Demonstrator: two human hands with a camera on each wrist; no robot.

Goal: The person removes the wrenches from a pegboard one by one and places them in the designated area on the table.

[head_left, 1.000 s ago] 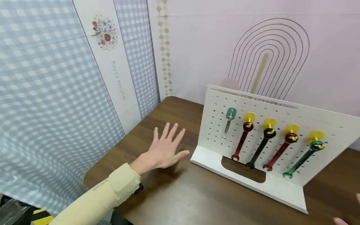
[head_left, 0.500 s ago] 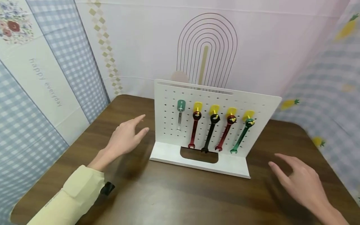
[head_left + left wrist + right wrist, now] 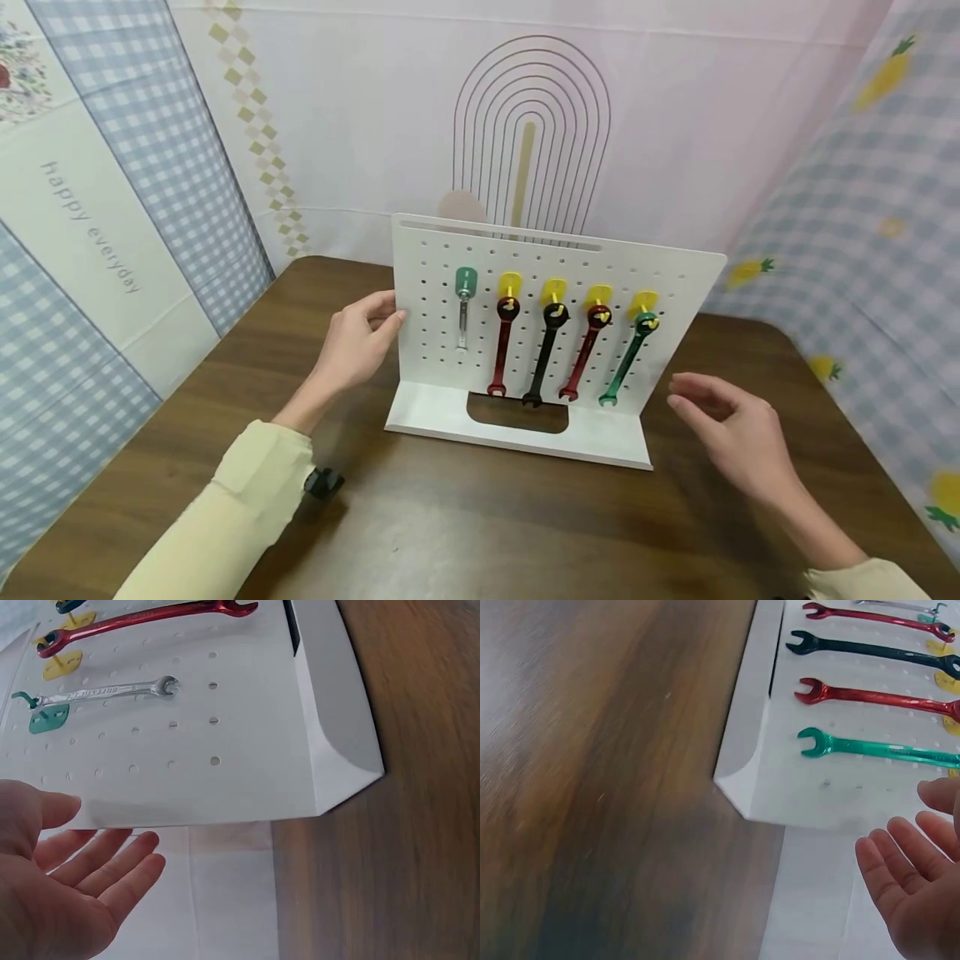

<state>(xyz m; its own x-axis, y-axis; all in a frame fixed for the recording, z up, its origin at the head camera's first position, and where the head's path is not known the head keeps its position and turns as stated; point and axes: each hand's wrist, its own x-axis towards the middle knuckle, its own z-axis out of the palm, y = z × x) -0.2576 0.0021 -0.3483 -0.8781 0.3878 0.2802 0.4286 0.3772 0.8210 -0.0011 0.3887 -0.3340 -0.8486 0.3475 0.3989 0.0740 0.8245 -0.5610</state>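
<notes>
A white pegboard stand (image 3: 517, 442) stands on the table, with a small silver wrench (image 3: 462, 321), two red wrenches (image 3: 501, 354), a black wrench (image 3: 545, 354) and a green wrench (image 3: 628, 358) hanging from its hooks. At the board's left edge is my left hand (image 3: 356, 342), thumb on the front side and fingers toward the back. Seen in the left wrist view, the fingers (image 3: 124, 862) are loosely extended; whether they touch the board I cannot tell. My right hand (image 3: 738, 433) is near the right edge, apart from it, its fingers (image 3: 907, 859) relaxed and holding nothing.
The brown wooden table (image 3: 480, 533) extends in front of and beside the stand. Behind it hangs a pale cloth (image 3: 337, 125) with an arch print. Blue checked cloth (image 3: 150, 108) hangs on the left, and a pineapple-print cloth (image 3: 847, 192) on the right.
The view has swung right, bringing the whole stand and the right hand into sight. My left hand has moved to the board's left edge, and my right hand has come closer to the right edge.
</notes>
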